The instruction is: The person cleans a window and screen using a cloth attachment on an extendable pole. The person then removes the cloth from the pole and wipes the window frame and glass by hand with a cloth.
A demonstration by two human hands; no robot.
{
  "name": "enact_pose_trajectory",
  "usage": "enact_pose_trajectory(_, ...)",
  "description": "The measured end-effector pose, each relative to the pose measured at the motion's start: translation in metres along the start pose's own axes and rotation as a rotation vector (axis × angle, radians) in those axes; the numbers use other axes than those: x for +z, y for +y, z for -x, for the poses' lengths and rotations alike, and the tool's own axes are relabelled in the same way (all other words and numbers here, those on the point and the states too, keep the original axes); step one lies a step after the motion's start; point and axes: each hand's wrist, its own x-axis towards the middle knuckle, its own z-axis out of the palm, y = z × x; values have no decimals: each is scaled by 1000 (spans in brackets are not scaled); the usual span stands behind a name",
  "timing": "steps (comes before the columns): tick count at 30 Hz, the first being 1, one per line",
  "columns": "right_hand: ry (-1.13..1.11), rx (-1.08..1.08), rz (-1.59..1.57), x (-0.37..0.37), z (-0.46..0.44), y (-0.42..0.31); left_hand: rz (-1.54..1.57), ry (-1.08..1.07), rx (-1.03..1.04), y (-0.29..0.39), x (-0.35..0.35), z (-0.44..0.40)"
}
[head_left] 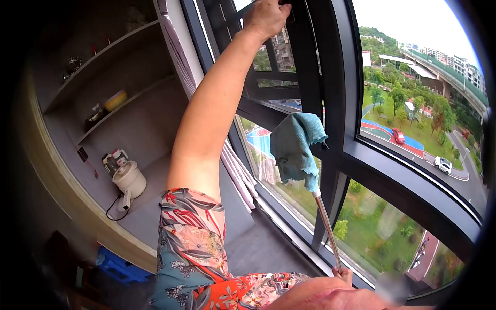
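Observation:
At the top of the view, my left hand [266, 19] is closed on the dark window frame [310, 57], its arm stretched up; the exact part under its fingers is partly hidden. Low down by the sill, my right hand [343, 275] is wrapped round a thin metal pole [327, 227]. Over the pole's upper end hangs a blue-green cloth [297, 147] with ragged edges. The cloth is in front of the window's dark crossing bars. Whether it touches them, I cannot tell.
Shelves [124, 101] stand on the left with a yellow bowl [115, 100] and a whitish electric pot [129, 179] with a cord. A pinkish curtain [238, 173] hangs beside the window. A blue plastic stool [121, 266] stands low left. Outside, far below, lie lawns and a road.

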Motion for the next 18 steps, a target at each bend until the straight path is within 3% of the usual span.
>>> enact_pose_trajectory(2, -4, 24, -7, -4, 1, 16, -231, 198, 90, -19, 2, -4)
enact_pose_trajectory(5, -45, 62, -33, -20, 8, 47, -190, 232, 90, -20, -29, 14)
enact_pose_trajectory(7, -98, 91, -57, -31, 14, 56, -165, 222, -38, -27, -56, 28)
enact_pose_trajectory(11, -256, 94, -108, -45, 19, 58, 107, 329, -59, -64, -117, 61)
enact_pose_trajectory(13, -353, 71, -140, -50, 18, 54, 312, 327, -363, -65, -156, 87)
enact_pose_trajectory(16, -464, 3, -150, -50, 7, 37, 195, 492, -532, -87, -199, 110)
enact_pose_trajectory(18, -487, -54, -63, -52, -5, 7, 430, 559, -561, -109, -223, 126)
